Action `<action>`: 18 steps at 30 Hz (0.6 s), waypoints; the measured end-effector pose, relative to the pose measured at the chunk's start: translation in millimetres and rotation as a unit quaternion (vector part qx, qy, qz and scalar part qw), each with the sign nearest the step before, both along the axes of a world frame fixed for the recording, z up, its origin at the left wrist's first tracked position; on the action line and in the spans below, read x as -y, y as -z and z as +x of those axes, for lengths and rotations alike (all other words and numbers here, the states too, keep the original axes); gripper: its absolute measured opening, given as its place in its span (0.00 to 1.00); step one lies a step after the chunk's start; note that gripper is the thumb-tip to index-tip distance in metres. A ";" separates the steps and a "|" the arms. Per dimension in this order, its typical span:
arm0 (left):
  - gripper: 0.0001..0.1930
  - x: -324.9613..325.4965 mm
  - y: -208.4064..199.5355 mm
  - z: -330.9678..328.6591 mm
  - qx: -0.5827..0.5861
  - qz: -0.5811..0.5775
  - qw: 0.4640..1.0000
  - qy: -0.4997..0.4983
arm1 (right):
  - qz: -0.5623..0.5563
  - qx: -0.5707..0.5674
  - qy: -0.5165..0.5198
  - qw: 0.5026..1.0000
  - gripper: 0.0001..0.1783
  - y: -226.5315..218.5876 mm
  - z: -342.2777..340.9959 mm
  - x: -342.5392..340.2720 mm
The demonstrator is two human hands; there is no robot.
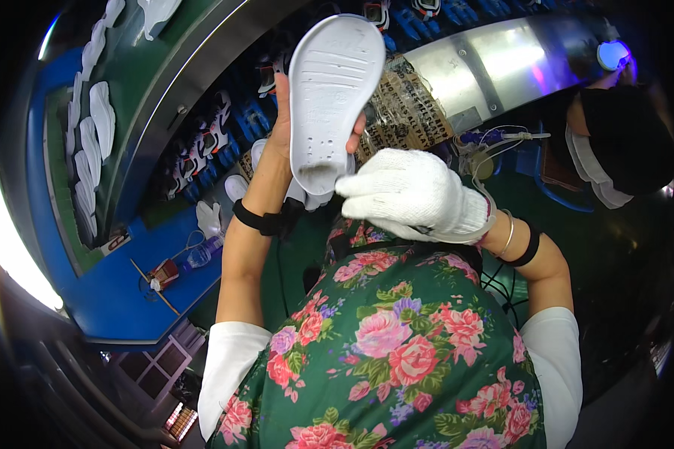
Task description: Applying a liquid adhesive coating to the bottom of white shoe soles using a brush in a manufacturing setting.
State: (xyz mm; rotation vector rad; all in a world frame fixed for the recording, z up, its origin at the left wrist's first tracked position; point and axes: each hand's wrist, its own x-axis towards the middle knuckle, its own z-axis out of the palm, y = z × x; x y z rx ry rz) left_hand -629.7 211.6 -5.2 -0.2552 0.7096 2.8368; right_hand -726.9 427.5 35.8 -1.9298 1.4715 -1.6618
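Observation:
A white shoe sole [333, 93] stands raised in front of me, its wide toe end up and its inner face toward me. A greyish patch marks the narrow heel end. Bare, my left hand [281, 123] is closed around the sole from behind, with fingers showing at both edges. My right hand [412, 193] wears a white knitted glove and is beside the heel. Its fingers are drawn together and point at the heel edge; what they hold, if anything, is hidden. More white soles [236, 187] are partly visible behind my left forearm.
White soles [88, 153] line a green belt at left. A blue table [120, 299] carries a clear bottle [200, 256] and a stick. Blue racks with shoes [216, 127] run behind a curved metal guard [494, 63] partly wrapped in brown tape [412, 105]. Another person [629, 142] is at right.

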 end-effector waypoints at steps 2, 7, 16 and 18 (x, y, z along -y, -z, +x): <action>0.56 3.6 5.2 0.4 0.011 0.013 0.999 0.031 | 0.019 -0.023 -0.008 1.000 0.12 -1.1 -0.7 2.2; 0.54 9.6 8.4 0.8 0.063 0.019 0.996 0.053 | 0.057 0.098 -0.117 0.987 0.09 -8.2 -10.6 4.8; 0.36 -28.0 15.4 9.4 0.152 0.187 0.968 -0.070 | 0.138 0.205 0.158 0.956 0.09 -15.7 -51.6 12.3; 0.25 -48.2 21.0 7.0 0.229 0.023 0.958 -0.171 | 0.153 0.197 0.146 0.957 0.08 -14.6 -53.2 15.0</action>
